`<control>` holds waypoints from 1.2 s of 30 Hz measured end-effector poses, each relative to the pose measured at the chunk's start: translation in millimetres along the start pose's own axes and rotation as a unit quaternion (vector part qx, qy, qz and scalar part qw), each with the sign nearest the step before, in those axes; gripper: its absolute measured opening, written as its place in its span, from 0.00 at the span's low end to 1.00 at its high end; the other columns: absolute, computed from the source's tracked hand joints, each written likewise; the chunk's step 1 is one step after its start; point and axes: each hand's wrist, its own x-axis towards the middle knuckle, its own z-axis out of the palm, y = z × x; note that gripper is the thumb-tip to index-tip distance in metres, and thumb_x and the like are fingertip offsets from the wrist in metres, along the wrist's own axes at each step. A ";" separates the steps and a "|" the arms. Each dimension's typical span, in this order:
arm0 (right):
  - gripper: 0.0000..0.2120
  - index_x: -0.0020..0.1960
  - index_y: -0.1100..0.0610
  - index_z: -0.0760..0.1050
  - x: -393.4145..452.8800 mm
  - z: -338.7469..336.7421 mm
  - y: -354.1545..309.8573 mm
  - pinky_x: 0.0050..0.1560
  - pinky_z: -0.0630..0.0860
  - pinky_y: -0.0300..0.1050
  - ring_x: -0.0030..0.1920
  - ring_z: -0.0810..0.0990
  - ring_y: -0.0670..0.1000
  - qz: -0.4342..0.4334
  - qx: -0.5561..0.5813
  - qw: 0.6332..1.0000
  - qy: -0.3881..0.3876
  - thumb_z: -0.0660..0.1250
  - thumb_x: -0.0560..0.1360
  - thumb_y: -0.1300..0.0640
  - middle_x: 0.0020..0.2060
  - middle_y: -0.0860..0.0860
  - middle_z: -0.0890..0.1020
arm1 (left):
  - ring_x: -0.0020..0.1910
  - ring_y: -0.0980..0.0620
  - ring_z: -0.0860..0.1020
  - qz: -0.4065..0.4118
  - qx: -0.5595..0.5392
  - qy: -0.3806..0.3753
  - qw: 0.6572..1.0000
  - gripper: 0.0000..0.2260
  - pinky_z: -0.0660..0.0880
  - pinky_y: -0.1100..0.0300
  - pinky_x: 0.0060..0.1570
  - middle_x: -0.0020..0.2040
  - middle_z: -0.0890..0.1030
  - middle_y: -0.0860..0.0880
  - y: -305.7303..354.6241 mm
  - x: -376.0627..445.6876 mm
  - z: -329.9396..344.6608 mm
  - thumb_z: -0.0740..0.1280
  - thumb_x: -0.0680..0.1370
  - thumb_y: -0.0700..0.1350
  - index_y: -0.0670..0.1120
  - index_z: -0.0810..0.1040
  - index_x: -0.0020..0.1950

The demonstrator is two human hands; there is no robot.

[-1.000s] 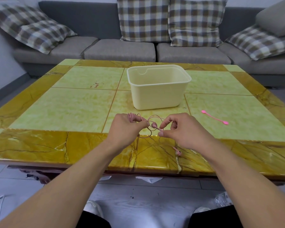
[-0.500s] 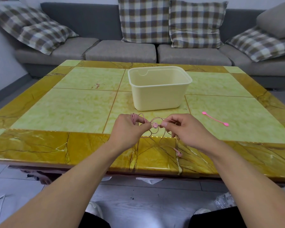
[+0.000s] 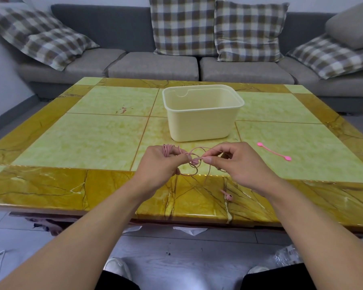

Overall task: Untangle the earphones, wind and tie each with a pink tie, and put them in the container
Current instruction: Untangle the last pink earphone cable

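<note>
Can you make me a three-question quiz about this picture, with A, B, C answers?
1. Where is the loose pink tie?
A. in the tub
B. on the table, right of the tub
C. on the sofa

2. How many checked cushions are on the sofa?
A. two
B. four
C. six

3. What is the cord doing?
A. held by both hands
B. lying in the tub
C. hanging off the sofa

Answers: 1 B, it lies on the table beside the tub. 2 B, four show. 3 A, the left hand and right hand pinch it.
</note>
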 end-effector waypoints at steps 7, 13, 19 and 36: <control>0.06 0.51 0.55 0.86 0.3 -1.6 -0.7 0.34 0.71 0.33 0.34 0.76 0.43 -0.003 0.081 0.997 0.014 0.74 0.75 0.55 0.34 0.45 0.83 | 0.27 0.57 0.72 -0.016 0.017 0.005 1.000 0.09 0.73 0.60 0.36 0.25 0.77 0.58 -5.9 4.7 0.7 0.75 0.75 0.40 0.35 0.82 0.41; 0.07 0.51 0.51 0.88 0.6 -15.0 1.9 0.34 0.68 0.38 0.34 0.71 0.48 0.059 0.121 0.991 0.015 0.73 0.76 0.51 0.34 0.49 0.80 | 0.30 0.53 0.74 0.005 0.030 0.010 0.999 0.13 0.74 0.58 0.39 0.44 0.85 0.37 -6.0 5.7 -2.4 0.78 0.72 0.47 0.50 0.83 0.29; 0.05 0.44 0.48 0.88 1.6 -19.1 12.8 0.40 0.69 0.40 0.37 0.75 0.47 0.093 0.041 0.994 0.037 0.74 0.76 0.50 0.43 0.42 0.87 | 0.27 0.54 0.73 0.038 0.030 0.051 0.998 0.10 0.75 0.56 0.41 0.25 0.71 0.45 -10.8 10.4 -7.4 0.75 0.76 0.48 0.48 0.83 0.36; 0.26 0.69 0.40 0.72 -0.3 22.9 -6.2 0.62 0.73 0.42 0.61 0.79 0.37 0.011 -0.014 0.994 -0.104 0.75 0.74 0.43 0.51 0.42 0.85 | 0.28 0.51 0.72 0.072 0.003 0.033 0.997 0.07 0.72 0.58 0.36 0.23 0.70 0.50 -2.1 7.4 -9.9 0.75 0.75 0.46 0.44 0.84 0.39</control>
